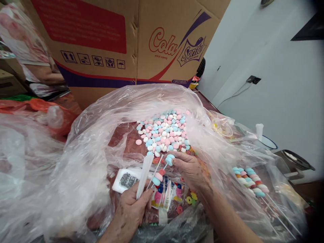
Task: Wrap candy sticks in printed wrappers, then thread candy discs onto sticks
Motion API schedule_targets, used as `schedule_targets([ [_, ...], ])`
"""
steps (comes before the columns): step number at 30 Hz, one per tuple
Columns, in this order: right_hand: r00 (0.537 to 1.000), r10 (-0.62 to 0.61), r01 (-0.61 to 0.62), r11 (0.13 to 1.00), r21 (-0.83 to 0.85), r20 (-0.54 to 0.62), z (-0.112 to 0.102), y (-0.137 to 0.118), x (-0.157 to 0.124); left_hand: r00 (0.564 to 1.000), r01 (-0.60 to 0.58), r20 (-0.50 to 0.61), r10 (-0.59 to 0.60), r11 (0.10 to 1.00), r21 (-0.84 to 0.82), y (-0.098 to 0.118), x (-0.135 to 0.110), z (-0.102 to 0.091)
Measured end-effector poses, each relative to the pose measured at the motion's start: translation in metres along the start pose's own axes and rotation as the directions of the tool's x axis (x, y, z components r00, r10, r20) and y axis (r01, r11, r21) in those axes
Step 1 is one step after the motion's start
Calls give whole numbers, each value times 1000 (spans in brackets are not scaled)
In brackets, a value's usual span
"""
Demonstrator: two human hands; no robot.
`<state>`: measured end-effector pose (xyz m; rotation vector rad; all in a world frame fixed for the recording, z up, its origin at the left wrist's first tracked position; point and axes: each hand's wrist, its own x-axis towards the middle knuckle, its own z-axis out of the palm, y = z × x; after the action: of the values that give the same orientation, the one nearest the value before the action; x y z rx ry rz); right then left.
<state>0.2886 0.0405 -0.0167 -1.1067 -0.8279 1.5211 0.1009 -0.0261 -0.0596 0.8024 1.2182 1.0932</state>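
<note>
My left hand (134,200) is closed around a bundle of thin white sticks (145,173). One stick in it carries a few threaded candies (158,178), blue, pink and red. My right hand (186,167) pinches a light blue candy (169,160) at the upper end of that stick. Just beyond both hands lies a pile of pink, white and blue oval candies (164,131). Under the hands are a white packet with a dark printed code (128,180) and a colourful printed wrapper (162,195).
A large cardboard box (101,74) stands behind the pile. Clear plastic sheeting (88,158) surrounds the work area. Finished-looking candy skewers (250,182) lie at right. Gummy rings (179,210) are scattered near the wrapper. Another person's arm (48,74) shows at far left.
</note>
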Motion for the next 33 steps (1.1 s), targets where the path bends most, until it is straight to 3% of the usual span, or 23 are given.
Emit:
schedule_targets([
  [6,996,3,3,998,-66,90,0,11,-5,997,-61,-54,58,997,-51,-10,6,2],
  [8,994,-46,63,981,-181,96,-2,13,-6,996,-75,-56,73,996,-37,-13,8,1],
  [10,981,-156,190,903,-385,120,-4,13,-7,995,-88,-57,87,996,-7,-14,10,1],
  [12,943,-273,332,756,-563,190,-5,12,-9,993,-96,-60,97,995,27,-12,10,0],
  [15,891,-348,451,594,-667,292,-3,13,-15,993,-100,-51,103,994,48,-9,9,0],
  [22,879,-268,477,493,-727,395,16,19,-33,996,-60,-59,63,996,63,-11,10,-4],
  [25,866,-244,498,483,-720,436,13,11,-34,999,-29,-19,30,998,52,-11,10,-9],
  [28,899,-299,427,441,-789,319,-5,-3,-25,997,50,48,-55,995,91,-6,10,-13],
  [30,908,-383,279,249,-927,170,-22,-14,-13,994,85,63,-92,991,99,-2,9,-14],
  [33,920,-368,43,-251,-967,136,-39,-26,3,993,103,46,-106,993,65,2,7,-10],
])
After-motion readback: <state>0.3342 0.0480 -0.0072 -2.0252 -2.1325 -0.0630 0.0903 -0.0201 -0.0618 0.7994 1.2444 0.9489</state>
